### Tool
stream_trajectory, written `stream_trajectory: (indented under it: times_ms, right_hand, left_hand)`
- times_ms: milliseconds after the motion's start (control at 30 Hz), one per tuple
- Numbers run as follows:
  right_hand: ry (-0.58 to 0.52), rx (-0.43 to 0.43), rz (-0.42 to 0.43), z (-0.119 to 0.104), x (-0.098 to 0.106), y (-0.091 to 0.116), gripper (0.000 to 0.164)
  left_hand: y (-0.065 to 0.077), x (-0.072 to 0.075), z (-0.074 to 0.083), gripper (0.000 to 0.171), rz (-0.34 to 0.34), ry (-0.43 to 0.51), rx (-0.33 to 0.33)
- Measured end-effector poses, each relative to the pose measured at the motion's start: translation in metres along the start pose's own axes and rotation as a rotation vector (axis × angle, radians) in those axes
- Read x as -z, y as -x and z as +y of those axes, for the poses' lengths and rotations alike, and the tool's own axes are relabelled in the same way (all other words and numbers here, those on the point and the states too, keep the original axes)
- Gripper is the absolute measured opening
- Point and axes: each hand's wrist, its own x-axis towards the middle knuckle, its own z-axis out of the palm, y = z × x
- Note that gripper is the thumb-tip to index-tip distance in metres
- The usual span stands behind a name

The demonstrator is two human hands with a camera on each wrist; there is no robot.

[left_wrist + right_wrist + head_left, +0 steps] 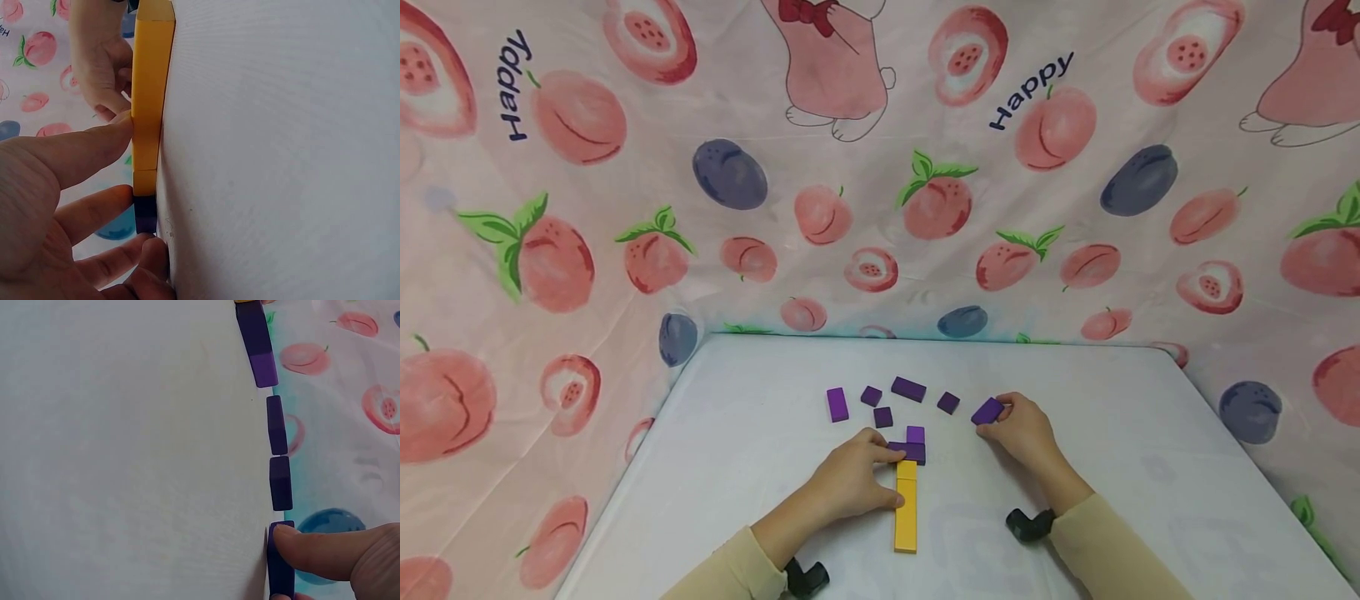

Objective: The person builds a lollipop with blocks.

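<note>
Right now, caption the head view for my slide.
At a white tabletop, the left hand touches a yellow-and-purple block row; the right hand pinches a purple block.

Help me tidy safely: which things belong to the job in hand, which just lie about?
In the job:
yellow blocks
adjoining purple blocks
purple block in the right hand
five loose purple blocks, probably

Lying about:
nothing stray, apparently
patterned cloth, only backdrop

White tabletop (752, 417), pink cloth (865, 167) behind it, printed peaches (580, 117).
</note>
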Motion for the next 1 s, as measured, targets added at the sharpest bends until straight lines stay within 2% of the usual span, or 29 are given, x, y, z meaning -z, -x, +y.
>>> stream_trajectory:
  times_ms: [1000]
  right_hand:
    - [-0.085,0.060,-0.094,-0.0012,0.0006,0.0081,0.068]
  left_hand:
    - [-0.0006,-0.0015,-0.0009,0.064,-0.011,0.007,0.021]
